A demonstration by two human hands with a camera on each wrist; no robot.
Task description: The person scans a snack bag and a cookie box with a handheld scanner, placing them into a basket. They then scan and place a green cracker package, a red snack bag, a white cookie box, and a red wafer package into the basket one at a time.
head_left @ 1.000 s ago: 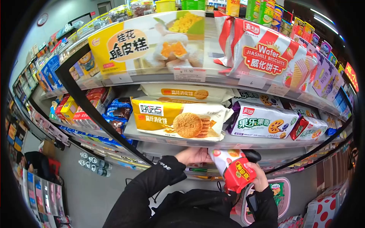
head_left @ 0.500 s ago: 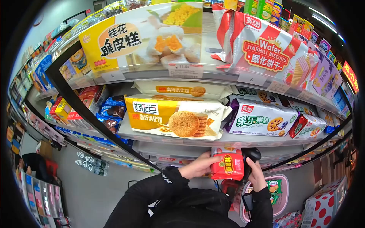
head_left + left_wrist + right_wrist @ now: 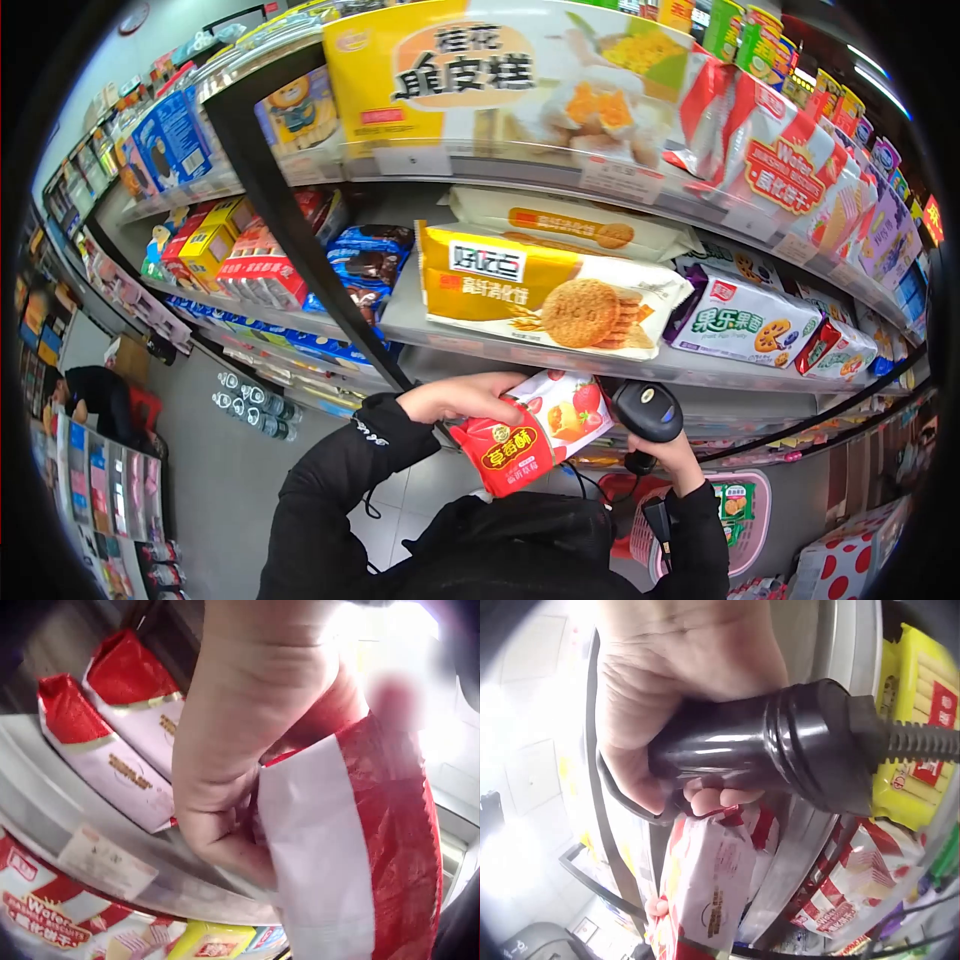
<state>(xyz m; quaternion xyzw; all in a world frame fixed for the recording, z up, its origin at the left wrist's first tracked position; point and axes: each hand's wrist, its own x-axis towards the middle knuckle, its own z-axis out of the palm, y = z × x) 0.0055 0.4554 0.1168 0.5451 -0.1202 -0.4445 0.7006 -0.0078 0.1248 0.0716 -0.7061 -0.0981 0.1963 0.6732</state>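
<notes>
My left hand [image 3: 462, 398] grips a red and white packet of strawberry pastries [image 3: 540, 430], tilted with its red end toward the lower left. In the left wrist view, the fingers curl around the edge of the packet [image 3: 322, 855]. A black handheld barcode scanner [image 3: 648, 410] is in my right hand [image 3: 678, 462], beside the packet's right end. The right wrist view shows that hand wrapped around the scanner handle [image 3: 720, 746], with a coiled cable [image 3: 922, 741] running from its base. The packet [image 3: 712, 892] appears just past the scanner there.
Yellow digestive biscuit packs [image 3: 550, 300] and purple-white biscuit packs [image 3: 745, 320] line the shelf ahead. A large yellow box [image 3: 480, 75] stands above. Two similar packets [image 3: 112, 742] show in the left wrist view. A pink basket [image 3: 763, 510] is below right; water bottles [image 3: 255, 405] lie on the floor.
The packet has moved left and turned, showing its strawberry-printed side. My right hand has come off the packet, and the scanner now shows clearly beside it. The head view has shifted left.
</notes>
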